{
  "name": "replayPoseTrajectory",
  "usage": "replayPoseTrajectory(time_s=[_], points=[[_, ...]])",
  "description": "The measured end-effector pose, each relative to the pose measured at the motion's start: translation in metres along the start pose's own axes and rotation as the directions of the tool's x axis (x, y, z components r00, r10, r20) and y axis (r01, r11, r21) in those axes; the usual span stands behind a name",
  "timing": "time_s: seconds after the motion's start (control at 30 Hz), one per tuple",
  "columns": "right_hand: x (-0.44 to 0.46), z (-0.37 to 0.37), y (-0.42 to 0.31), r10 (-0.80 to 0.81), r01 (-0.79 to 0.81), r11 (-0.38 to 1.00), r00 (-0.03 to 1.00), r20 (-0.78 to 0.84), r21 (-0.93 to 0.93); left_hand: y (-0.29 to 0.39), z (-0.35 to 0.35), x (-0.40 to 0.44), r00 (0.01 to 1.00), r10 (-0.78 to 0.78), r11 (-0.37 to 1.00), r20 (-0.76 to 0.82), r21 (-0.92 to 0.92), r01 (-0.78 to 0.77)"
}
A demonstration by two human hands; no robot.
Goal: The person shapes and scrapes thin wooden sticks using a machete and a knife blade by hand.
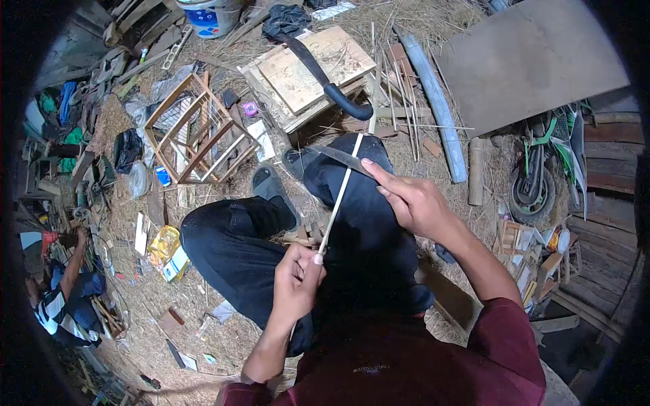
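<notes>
My left hand (296, 281) is closed around the lower end of a thin, pale wooden strip (340, 193), likely split bamboo. The strip slants up and away over my right thigh. A knife (338, 158) is in my right hand (416, 206), its dark blade lying across the strip near the far end. The handle is mostly hidden by my fingers. Beyond my knees, a curved machete (308, 61) with a black handle rests on a low wooden stand (338, 51) sprinkled with shavings.
A wooden slatted frame (196, 128) stands on the straw-littered ground at left. Bamboo pole (433, 101) and a large board (528, 61) lie at upper right, near a motorbike wheel (533, 193). Another person (68, 291) sits at far left. A bucket (208, 17) is at the top.
</notes>
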State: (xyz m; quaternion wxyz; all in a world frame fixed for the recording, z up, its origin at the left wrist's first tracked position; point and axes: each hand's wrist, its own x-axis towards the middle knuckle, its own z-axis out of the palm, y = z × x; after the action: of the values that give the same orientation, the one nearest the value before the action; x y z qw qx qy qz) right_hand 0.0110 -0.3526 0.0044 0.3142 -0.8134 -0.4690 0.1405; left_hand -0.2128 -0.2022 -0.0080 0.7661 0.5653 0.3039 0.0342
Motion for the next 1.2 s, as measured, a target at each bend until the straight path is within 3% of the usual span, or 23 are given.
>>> replayPoseTrajectory(time_s=[0.07,0.13,0.2,0.23,0.3,0.4,0.53,0.63,0.7,0.8,0.87,0.93,1.07,1.1,1.2], points=[[0.003,0.003,-0.001,-0.038,0.039,0.999,0.999,-0.023,0.022,-0.003,-0.005,0.006,0.999,0.039,0.994,0.027,-0.1,-0.036],[0.005,0.004,-0.004,-0.087,0.088,0.996,0.996,-0.026,0.035,0.013,0.001,0.026,0.999,0.023,0.998,0.03,-0.063,-0.022],[0.008,-0.007,-0.019,-0.058,0.053,0.998,0.989,0.138,0.038,0.023,0.01,0.048,0.997,0.064,0.997,0.04,-0.037,-0.062],[0.01,-0.011,-0.024,-0.041,0.034,0.999,0.975,0.219,0.037,0.03,0.016,0.061,0.993,0.115,0.991,-0.004,0.07,-0.115],[0.014,-0.01,-0.025,-0.078,0.075,0.997,0.97,0.231,0.023,0.042,0.025,0.078,0.973,0.219,0.939,-0.077,0.287,-0.189],[0.009,-0.005,-0.016,-0.103,0.121,0.991,0.965,0.241,-0.059,0.038,0.022,0.073,0.962,0.265,0.884,-0.066,0.414,-0.215],[-0.004,-0.006,-0.028,-0.009,0.065,0.982,0.955,0.298,-0.177,0.024,0.018,0.056,0.983,0.168,0.963,-0.071,0.224,-0.148],[-0.005,0.006,-0.021,0.042,-0.011,0.985,0.982,0.182,-0.171,0.014,0.018,0.041,0.975,0.205,0.954,-0.085,0.241,-0.179],[0.004,0.005,-0.018,0.055,-0.03,0.979,0.991,0.119,-0.202,0.0,0.014,0.018,0.981,0.167,0.968,-0.095,0.203,-0.145],[0.004,0.005,-0.005,0.005,-0.003,0.994,1.0,0.01,-0.108,0.003,0.005,-0.007,0.995,0.061,0.996,-0.081,0.076,-0.055],[0.008,-0.001,-0.007,0.051,-0.051,0.998,0.999,0.008,-0.038,0.004,0.002,-0.012,0.997,-0.014,0.999,-0.079,0.037,0.017],[0.01,-0.008,-0.009,0.104,-0.105,0.994,0.994,0.03,0.016,0.005,0.003,-0.005,0.997,0.01,0.999,-0.079,0.038,-0.007],[0.017,0.004,-0.007,0.002,0.029,0.995,0.952,-0.305,0.095,0.01,0.001,0.02,0.994,0.087,0.994,-0.066,0.075,-0.082],[0.022,-0.006,-0.022,0.033,-0.003,0.996,0.941,-0.336,0.09,0.025,0.004,0.026,0.995,0.072,0.995,-0.073,0.076,-0.066],[0.029,-0.01,-0.049,0.319,-0.183,0.875,0.915,-0.248,0.447,0.044,0.001,0.041,0.987,0.106,0.994,-0.123,0.012,-0.106]])
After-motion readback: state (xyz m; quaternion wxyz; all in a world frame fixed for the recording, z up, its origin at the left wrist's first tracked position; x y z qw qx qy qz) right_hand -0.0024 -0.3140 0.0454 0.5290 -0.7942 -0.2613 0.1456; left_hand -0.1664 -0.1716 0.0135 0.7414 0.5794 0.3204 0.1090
